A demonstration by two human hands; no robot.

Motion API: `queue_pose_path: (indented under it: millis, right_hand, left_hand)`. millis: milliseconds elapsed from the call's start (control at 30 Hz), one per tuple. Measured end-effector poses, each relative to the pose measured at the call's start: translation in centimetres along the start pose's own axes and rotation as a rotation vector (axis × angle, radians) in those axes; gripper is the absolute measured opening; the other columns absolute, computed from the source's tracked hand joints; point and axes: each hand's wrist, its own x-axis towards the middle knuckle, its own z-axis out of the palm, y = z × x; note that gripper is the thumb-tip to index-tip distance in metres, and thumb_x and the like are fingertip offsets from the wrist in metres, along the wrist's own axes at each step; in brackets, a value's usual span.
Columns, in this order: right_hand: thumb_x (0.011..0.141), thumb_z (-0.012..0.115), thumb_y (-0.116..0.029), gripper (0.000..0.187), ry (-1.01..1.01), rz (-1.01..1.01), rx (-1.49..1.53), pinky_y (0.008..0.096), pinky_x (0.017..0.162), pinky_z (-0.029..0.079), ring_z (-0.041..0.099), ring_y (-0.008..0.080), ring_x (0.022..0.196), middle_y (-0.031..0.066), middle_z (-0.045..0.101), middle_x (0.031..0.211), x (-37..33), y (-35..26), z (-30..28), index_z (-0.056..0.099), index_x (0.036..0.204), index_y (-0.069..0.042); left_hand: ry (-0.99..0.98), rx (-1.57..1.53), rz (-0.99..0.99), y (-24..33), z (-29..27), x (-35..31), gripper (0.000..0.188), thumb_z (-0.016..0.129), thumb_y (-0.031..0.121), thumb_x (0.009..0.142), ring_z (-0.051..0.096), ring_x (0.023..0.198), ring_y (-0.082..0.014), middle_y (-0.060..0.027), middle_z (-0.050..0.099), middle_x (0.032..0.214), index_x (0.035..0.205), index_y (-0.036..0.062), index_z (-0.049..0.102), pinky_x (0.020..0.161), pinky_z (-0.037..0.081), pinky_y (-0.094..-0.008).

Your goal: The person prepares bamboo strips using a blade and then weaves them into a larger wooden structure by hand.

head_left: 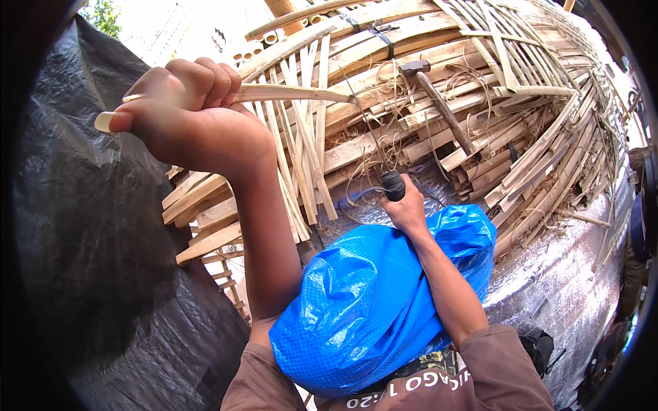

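Note:
My left hand (195, 120) is raised at the upper left, its fingers wrapped round a pale bamboo strip (295, 93). One end of the strip shows past the thumb side; the other reaches right, to the thin blade. Lower and nearer the middle, my right hand (409, 211) grips the black wrapped handle of a long-bladed knife (393, 185). Its narrow blade, seen nearly edge-on, points up and away, and the strip's far end appears to meet it. Whether the two touch is unclear. Blue woven plastic sheeting (356, 301) covers my lap.
A hammer (442, 106) with a wooden handle lies on stacked bamboo pieces (480, 171) ahead. Thin strips (308, 144) lie across the pile, with curled shavings among them. A dark tarp (103, 205) hangs along the left. Silver sheeting (555, 274) spreads at the right.

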Motion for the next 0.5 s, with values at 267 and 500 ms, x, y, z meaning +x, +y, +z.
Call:
queue_pose_path:
  millis: [267,500]
  right_hand:
    - [0.073,0.069,-0.015,0.03,0.01,-0.037,-0.032,0.0436,0.068,0.051,0.069,0.0378,0.078,0.02,0.069,0.081,-0.9,-0.2,0.2,0.057,0.099,-0.005]
    - [0.073,0.069,-0.015,0.029,0.05,-0.067,0.004,0.043,0.064,0.051,0.069,0.0339,0.071,0.0197,0.068,0.076,-0.5,0.0,-0.5,0.058,0.098,-0.004]
  left_hand:
    - [0.008,0.127,0.051,0.3,0.0,0.2,0.06,0.028,0.07,0.097,0.018,0.044,-0.0079,0.0014,0.024,0.053,0.072,0.0152,0.034,0.042,0.019,-0.0239]
    - [0.031,0.048,0.011,-0.8,-0.8,0.8,0.061,0.03,0.071,0.096,0.015,0.045,-0.0078,0.0032,0.021,0.054,0.072,0.0152,0.033,0.043,0.016,-0.0255]
